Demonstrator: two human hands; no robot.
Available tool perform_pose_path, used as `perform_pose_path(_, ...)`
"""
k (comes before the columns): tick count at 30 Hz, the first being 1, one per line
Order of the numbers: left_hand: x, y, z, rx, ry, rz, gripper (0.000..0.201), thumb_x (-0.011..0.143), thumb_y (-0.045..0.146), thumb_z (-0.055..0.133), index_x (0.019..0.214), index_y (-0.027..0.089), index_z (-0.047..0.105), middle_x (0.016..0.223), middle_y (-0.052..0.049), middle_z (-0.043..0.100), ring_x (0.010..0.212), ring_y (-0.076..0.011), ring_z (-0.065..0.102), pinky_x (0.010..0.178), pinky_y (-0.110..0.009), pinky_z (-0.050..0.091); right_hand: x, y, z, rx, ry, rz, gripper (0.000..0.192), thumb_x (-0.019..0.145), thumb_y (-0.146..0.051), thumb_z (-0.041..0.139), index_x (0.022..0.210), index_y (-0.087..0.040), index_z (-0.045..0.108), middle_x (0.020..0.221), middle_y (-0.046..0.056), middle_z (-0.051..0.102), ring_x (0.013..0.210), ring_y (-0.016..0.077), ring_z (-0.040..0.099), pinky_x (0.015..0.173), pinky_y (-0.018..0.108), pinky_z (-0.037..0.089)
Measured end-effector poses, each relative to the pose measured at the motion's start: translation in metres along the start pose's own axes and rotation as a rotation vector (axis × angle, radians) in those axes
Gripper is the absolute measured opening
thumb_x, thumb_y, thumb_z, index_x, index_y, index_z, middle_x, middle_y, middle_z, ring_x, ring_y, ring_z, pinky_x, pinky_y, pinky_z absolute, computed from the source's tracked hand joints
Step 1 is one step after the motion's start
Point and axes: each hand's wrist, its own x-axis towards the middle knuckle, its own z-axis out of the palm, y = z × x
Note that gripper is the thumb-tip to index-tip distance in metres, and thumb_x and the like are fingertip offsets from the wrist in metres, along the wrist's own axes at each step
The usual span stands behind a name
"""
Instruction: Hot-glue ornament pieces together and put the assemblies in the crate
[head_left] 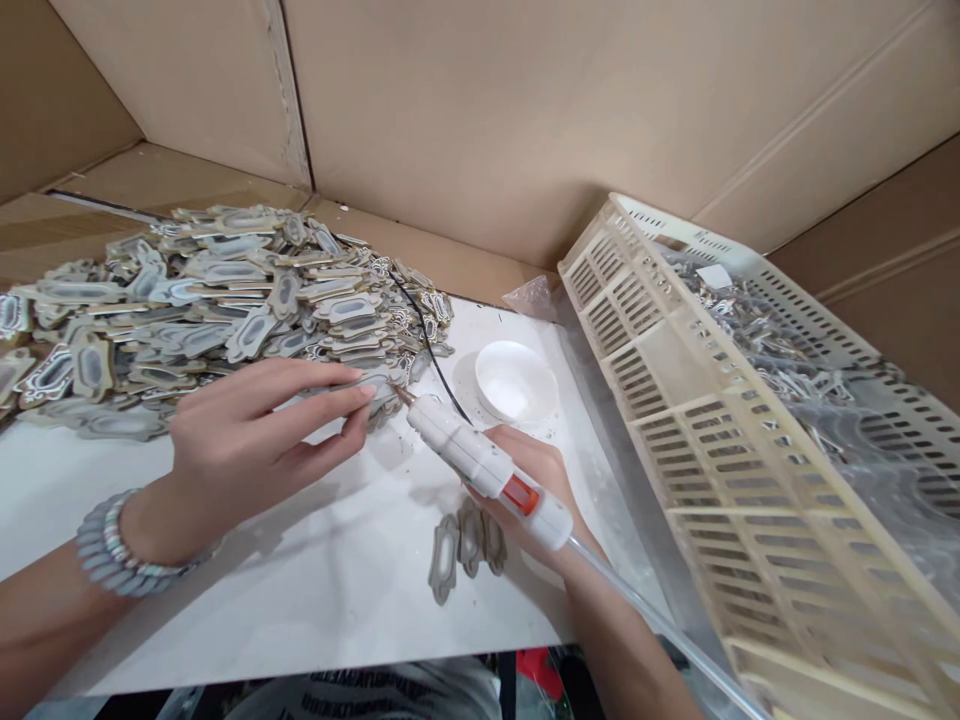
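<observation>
My left hand (262,430) is closed, thumb and fingers pinching a small flat grey frame-shaped plate (380,386) by its left end. My right hand (525,460) is wrapped round a white hot glue gun (469,450) with a red-orange window on its body. A long clear glue stick (660,625) sticks out of the gun's back end toward the lower right. The gun's nozzle is at the right end of the held plate; whether they touch I cannot tell. Three similar plates (445,558) lie side by side on the white table (337,580), below the gun.
A large heap of the same plates (225,290) covers the table's back left. A white bowl (516,382) stands behind my right hand. A black cable (427,345) runs from the heap toward the gun. On the right, a cream plastic crate (675,400) holds bagged metal pieces. Cardboard walls (480,120) enclose the back.
</observation>
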Motion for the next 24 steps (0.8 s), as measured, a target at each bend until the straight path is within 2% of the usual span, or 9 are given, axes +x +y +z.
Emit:
perform_pose_path(9,0.000,-0.003,-0.002,-0.017,0.012,0.006,0.016,0.079,0.012,0.076,0.092,0.017,0.069,0.085,-0.008,0.076,0.073,-0.0194,0.072,0.067,-0.030,0.058,-0.001,0.002,-0.001,-0.040,0.001,0.039,0.017,0.084,-0.013,0.055,0.069,-0.020,0.055,0.067,-0.003,0.055,0.060,0.0114,0.053,0.055,0.022,0.039)
perform_pose_path(12,0.001,-0.001,-0.003,-0.064,0.010,-0.026,0.015,0.079,0.011,0.076,0.090,0.018,0.069,0.086,-0.007,0.076,0.076,-0.0185,0.072,0.070,-0.029,0.058,-0.001,0.002,0.000,-0.031,0.058,0.078,0.018,0.084,-0.015,0.058,0.067,-0.021,0.053,0.068,-0.003,0.054,0.060,0.0113,0.052,0.055,0.023,0.039)
perform_pose_path(16,-0.001,0.011,0.001,-0.280,-0.022,-0.228,0.007,0.084,0.015,0.071,0.087,0.021,0.070,0.086,-0.001,0.076,0.078,-0.0134,0.072,0.073,-0.023,0.059,0.001,-0.004,0.000,0.085,0.165,0.260,0.020,0.081,-0.028,0.065,0.068,-0.022,0.052,0.068,-0.003,0.052,0.060,0.0125,0.050,0.056,0.026,0.039)
perform_pose_path(18,-0.005,0.021,0.004,-0.435,-0.079,-0.364,0.006,0.084,0.019,0.069,0.088,0.022,0.070,0.086,0.001,0.076,0.078,-0.0127,0.072,0.073,-0.022,0.059,0.002,-0.009,0.000,0.202,0.138,0.399,0.016,0.079,-0.036,0.068,0.078,-0.022,0.060,0.068,-0.003,0.052,0.059,0.0131,0.048,0.057,0.027,0.040)
perform_pose_path(20,-0.011,0.031,0.008,-0.577,-0.125,-0.490,0.010,0.083,0.021,0.070,0.092,0.023,0.069,0.087,0.002,0.076,0.078,-0.0133,0.072,0.073,-0.022,0.059,0.002,-0.014,0.000,0.324,0.096,0.506,0.027,0.074,-0.041,0.071,0.091,-0.022,0.065,0.065,-0.004,0.048,0.057,0.0129,0.045,0.055,0.027,0.039)
perform_pose_path(24,-0.020,0.049,0.013,-0.798,-0.140,-0.664,0.022,0.078,0.021,0.074,0.097,0.026,0.065,0.087,0.004,0.074,0.080,-0.0127,0.072,0.078,-0.021,0.060,0.003,-0.019,0.002,0.485,-0.010,0.605,0.040,0.068,-0.041,0.076,0.102,-0.022,0.067,0.060,-0.007,0.042,0.055,0.0116,0.041,0.053,0.025,0.033)
